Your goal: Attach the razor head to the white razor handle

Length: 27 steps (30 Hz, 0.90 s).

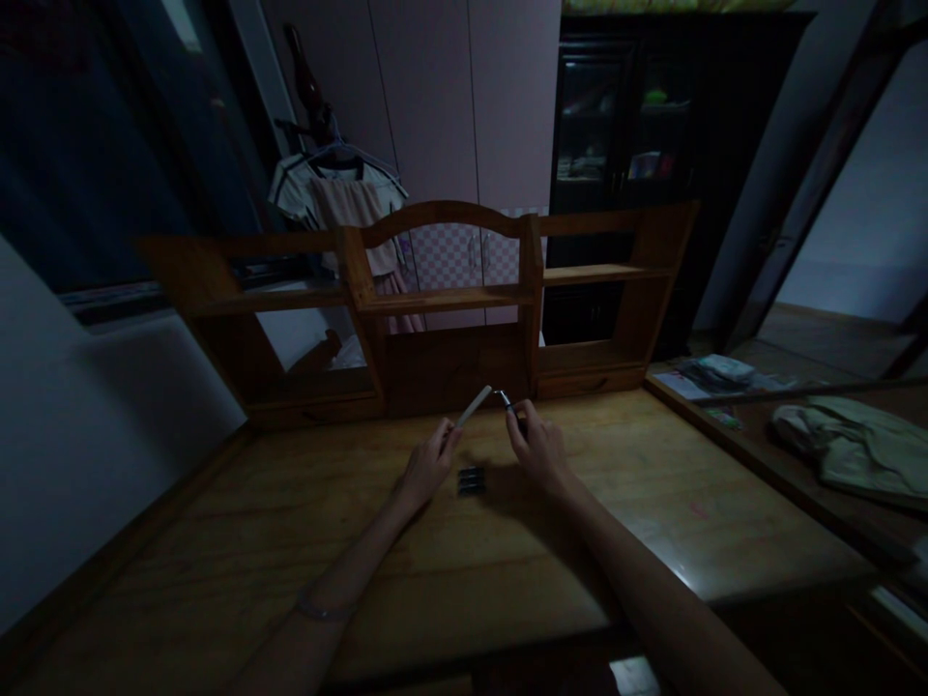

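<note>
My left hand (429, 466) is closed around the lower end of a slim pale stick (475, 406), which tilts up to the right. My right hand (537, 445) pinches a small dark object with a shiny metal end (505, 398); its exact kind is too small and dim to make out. That metal end is close to the stick's upper tip, and I cannot tell whether they touch. Below and between my hands, three short dark pieces (471, 480) lie side by side on the wooden desk (348, 541).
A wooden shelf unit (449, 297) rises along the desk's back edge. Clothes on a hanger (348, 193) hang behind it at the left. To the right, a pale cloth (862, 445) lies on a lower brown surface. Lighting is dim.
</note>
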Each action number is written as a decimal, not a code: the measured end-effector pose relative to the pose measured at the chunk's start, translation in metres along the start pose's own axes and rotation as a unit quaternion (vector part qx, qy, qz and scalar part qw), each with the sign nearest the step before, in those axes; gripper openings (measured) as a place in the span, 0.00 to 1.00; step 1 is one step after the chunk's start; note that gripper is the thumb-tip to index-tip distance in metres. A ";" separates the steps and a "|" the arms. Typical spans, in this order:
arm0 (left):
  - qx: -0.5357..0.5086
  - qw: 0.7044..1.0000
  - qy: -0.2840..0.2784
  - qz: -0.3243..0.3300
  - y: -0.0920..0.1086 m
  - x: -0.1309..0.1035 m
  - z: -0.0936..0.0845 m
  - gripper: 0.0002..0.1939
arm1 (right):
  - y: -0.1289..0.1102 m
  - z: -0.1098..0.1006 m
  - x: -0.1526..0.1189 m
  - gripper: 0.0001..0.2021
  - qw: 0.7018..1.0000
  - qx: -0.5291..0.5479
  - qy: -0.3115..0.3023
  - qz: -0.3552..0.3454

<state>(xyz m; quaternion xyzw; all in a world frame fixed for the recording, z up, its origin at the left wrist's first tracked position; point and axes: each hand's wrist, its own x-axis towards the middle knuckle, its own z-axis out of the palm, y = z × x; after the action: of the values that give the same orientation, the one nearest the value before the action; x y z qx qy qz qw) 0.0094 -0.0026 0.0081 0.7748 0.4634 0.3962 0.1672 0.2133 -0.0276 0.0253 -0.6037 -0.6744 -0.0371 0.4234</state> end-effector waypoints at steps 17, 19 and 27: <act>-0.001 1.000 -0.009 -0.014 0.000 0.001 0.000 0.14 | 0.001 0.002 -0.001 0.14 1.000 0.012 0.000 -0.005; -0.010 1.000 -0.016 -0.012 0.001 0.000 0.000 0.14 | 0.001 0.002 -0.001 0.13 1.000 0.016 -0.005 -0.011; -0.004 1.000 -0.003 -0.018 -0.003 0.001 0.002 0.15 | 0.000 -0.001 0.000 0.15 1.000 0.007 -0.001 -0.002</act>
<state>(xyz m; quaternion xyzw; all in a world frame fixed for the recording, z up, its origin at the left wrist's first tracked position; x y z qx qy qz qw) 0.0089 0.0002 0.0056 0.7671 0.4750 0.3926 0.1785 0.2137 -0.0284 0.0258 -0.5993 -0.6766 -0.0330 0.4266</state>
